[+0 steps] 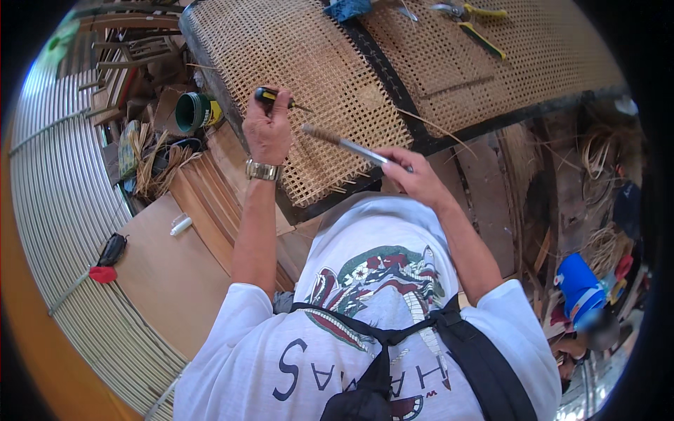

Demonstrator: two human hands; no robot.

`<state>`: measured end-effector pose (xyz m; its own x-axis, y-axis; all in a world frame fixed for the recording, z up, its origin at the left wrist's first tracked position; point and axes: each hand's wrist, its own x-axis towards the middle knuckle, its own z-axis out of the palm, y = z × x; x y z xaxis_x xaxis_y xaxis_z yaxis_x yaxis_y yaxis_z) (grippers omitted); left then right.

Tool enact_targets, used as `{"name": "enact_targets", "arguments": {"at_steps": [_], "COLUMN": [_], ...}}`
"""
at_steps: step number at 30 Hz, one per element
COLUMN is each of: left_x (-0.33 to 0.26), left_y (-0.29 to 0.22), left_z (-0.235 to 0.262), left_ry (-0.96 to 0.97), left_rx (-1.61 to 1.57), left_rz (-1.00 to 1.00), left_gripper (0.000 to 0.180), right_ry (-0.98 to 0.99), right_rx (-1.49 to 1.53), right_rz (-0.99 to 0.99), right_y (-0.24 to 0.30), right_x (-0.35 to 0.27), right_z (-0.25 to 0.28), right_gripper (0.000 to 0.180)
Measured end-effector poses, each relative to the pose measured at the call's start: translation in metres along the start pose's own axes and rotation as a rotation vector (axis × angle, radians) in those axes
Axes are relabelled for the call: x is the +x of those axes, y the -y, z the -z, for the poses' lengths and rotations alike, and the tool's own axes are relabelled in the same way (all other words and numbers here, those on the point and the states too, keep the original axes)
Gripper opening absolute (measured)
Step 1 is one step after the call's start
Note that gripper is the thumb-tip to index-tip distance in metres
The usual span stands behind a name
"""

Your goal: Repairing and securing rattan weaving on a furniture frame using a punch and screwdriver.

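In front of me lies woven cane webbing (309,63) on a dark-framed panel, its near edge ending in loose strand tips. My left hand (268,133), above the left part of the weave, is closed around the black and yellow handle of a screwdriver-like tool (266,95). That tool's thin shaft points right; its exact tip kind is too small to tell. Closer to the panel's near edge, my right hand (414,175) grips a silver rod with a rough brown end (359,149). The brown end points up and left, toward my left hand.
Yellow-handled pliers (481,38) and a blue cloth (347,9) rest on the panel's far side. One long loose strand (439,130) sticks out rightward. A green bucket (192,112) stands at left; a blue container (579,281) and a partly visible person (572,347) are at right.
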<state>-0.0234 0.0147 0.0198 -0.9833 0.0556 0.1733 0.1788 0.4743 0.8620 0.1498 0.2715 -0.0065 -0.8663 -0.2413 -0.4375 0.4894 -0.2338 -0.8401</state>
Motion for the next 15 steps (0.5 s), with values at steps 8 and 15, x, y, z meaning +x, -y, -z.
{"name": "enact_targets", "arguments": {"at_steps": [8, 15], "left_x": [0.013, 0.012], "left_y": [0.006, -0.007], "left_z": [0.003, -0.006], "left_ry": [-0.022, -0.020], "left_rx": [0.148, 0.192], "left_rz": [0.020, 0.013], "left_gripper": [0.025, 0.021], "right_ry": [0.084, 0.111], "right_rx": [0.047, 0.015], "right_rz": [-0.134, -0.028], "right_y": [0.005, 0.016], "right_x": [-0.019, 0.017], "right_z": [-0.004, -0.006], "right_gripper": [0.034, 0.033]}}
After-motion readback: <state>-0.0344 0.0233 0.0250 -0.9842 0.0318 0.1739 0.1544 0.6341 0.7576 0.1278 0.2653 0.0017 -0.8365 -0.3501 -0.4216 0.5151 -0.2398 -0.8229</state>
